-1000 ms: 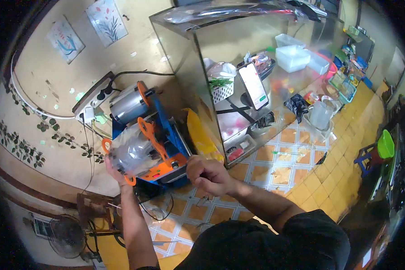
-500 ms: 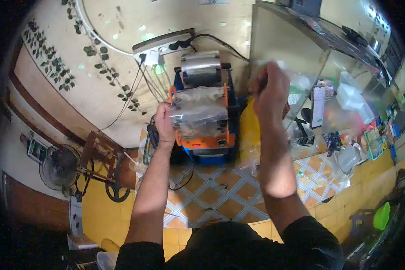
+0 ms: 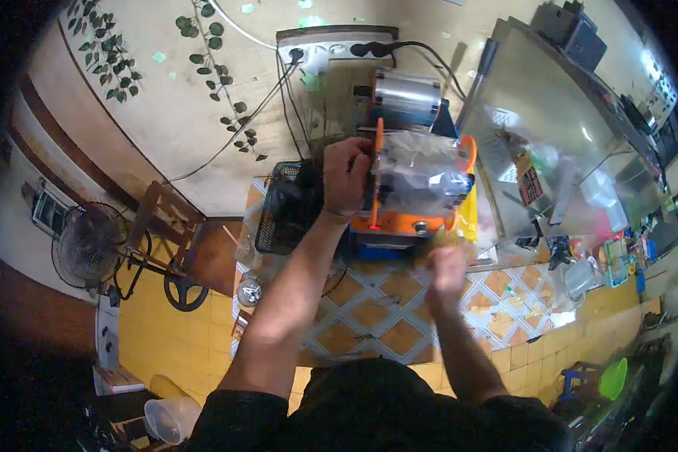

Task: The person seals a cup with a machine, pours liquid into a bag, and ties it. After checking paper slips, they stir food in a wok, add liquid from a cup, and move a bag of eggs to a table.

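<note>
Orange-fronted machine [image 3: 399,224], upper centre: your left hand [image 3: 345,177] bends at its side, right hand [image 3: 448,271] blurs below, fingers' hold unclear; clear plastic [image 3: 422,162] could snag if skewed.

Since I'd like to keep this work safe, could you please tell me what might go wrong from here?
The left hand is close against the side of the orange-and-blue machine; its fingers might get pinched if the rollers turn, and a red light shows on the front.
The clear plastic looks wrinkled and could bunch or snag.
The right hand, blurred near the front corner, might knock the machine.
</note>
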A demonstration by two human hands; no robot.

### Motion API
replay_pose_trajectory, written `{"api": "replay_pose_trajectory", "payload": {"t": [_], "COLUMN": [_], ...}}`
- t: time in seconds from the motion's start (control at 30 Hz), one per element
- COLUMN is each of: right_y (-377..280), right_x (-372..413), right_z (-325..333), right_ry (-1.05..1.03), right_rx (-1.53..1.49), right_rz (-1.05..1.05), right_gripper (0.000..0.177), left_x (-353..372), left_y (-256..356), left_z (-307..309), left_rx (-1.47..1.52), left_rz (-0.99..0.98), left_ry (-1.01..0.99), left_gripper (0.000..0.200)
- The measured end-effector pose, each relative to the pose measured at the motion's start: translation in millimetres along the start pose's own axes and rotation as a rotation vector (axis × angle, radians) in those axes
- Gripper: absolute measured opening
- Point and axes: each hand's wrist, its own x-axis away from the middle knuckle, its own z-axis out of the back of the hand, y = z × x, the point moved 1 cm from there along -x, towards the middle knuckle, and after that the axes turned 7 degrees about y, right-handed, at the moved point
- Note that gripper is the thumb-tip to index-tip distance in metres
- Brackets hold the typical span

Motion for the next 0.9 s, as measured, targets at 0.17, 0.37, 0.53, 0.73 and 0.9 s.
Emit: {"api": "replay_pose_trajectory", "payload": {"t": [0.17, 0.37, 0.53, 0.73, 0.9], "right_y": [127, 95, 111, 35, 29], "right_x": [65, 49, 101, 149, 185], "right_z": [-101, -117, -88, -53, -31], "right_ry": [-0.186, 0.079, -0.061, 0.017, 0.012], "right_rx": [-0.729, -0.606, -0.709, -0.701, -0.803], "right_rz": [-1.356, -1.341, -1.291, -1.38, -1.394], "right_gripper": [0.036, 0.033, 0.03, 0.028, 0.026], "left_x": [-5, -5, -5, -5, 21], "left_y": [-3, -11, -13, -7, -28], "left_z": [4, 3, -1, 3, -2], "left_rx": [-0.043, 0.026, 0.017, 0.023, 0.207], "left_rz": [-0.127, -0.212, -0.244, -0.193, 0.026], "left_ry": [-0.065, -0.027, 0.037, -0.02, -0.074], "left_gripper": [0.012, 0.013, 0.012, 0.012, 0.026]}}
